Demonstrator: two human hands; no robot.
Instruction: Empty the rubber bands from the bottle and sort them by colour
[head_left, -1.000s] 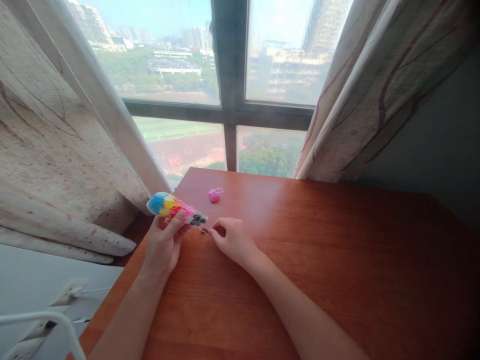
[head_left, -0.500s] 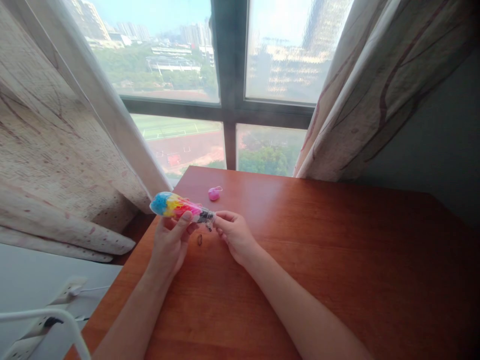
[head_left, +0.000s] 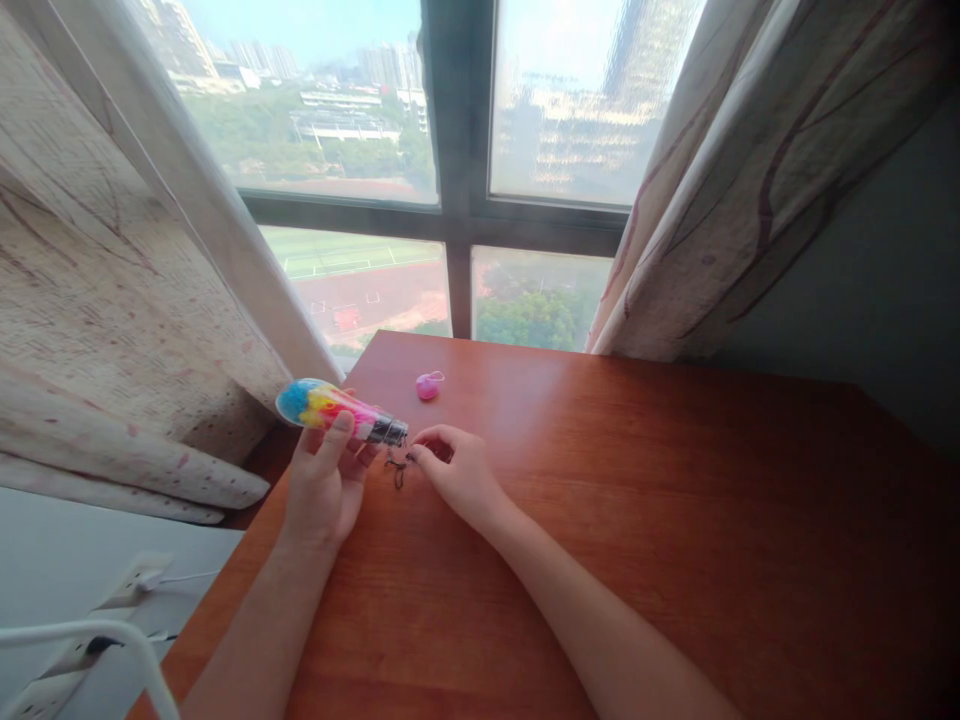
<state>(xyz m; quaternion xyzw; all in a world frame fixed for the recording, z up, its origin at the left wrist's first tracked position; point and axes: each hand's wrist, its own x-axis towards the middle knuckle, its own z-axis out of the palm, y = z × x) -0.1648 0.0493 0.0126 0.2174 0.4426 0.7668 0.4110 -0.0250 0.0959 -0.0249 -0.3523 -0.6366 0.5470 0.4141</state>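
Note:
A clear bulb-shaped bottle (head_left: 360, 414) lies tilted in my left hand (head_left: 326, 480), whose fingers are wrapped round its middle. Inside are small elastic bands in blue, yellow, red, pink and black layers, the black ones at the open neck, which points right and slightly down. My right hand (head_left: 461, 475) is beside the neck, thumb and forefinger pinched on a small dark elastic band. Below the neck, a few black elastic bands (head_left: 398, 476) lie on the table. A round pink cap (head_left: 427, 386) with a thin loop rests behind the hands.
The brown wooden table (head_left: 637, 520) reaches to the window (head_left: 457, 220). Patterned curtains (head_left: 135, 250) hang on both sides. At lower left are a power strip (head_left: 135, 590) with plugs and a white curved tube (head_left: 97, 628).
The bottle and my left hand have shifted left, and the right fingers have come off the neck. More black elastic bands now show below the neck.

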